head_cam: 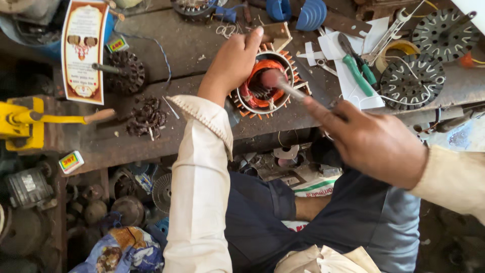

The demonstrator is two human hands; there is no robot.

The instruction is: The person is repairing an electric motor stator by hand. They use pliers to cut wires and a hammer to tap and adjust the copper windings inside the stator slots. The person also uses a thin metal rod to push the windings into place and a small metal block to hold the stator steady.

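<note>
Currently, item one: stator (266,81), ring-shaped, orange copper windings inside, sitting on the bench (151,136) near its front edge. I am steadying it with my left hand (233,63), fingers curled over its far rim and touching it, not clamped round it. Item two: hammer (283,85), small, metal-handled. I am gripping its handle in my closed right hand (376,144), and its head is sitting at the middle of the stator, over the windings.

Progress, as I judge it: windings are already seated in the slots and orange slips are sticking out around the ring; tapping them down appears to be under way, with tidying left. How much remains I cannot tell.

Containers: blue tub (35,38) at the far left corner, contents hidden behind a printed card (83,50). Shelf under the bench is holding old motor housings (28,187) and round metal parts. Loose on the bench: green-handled pliers (357,68), two slotted discs (411,81), and a yellow winder (22,124).
</note>
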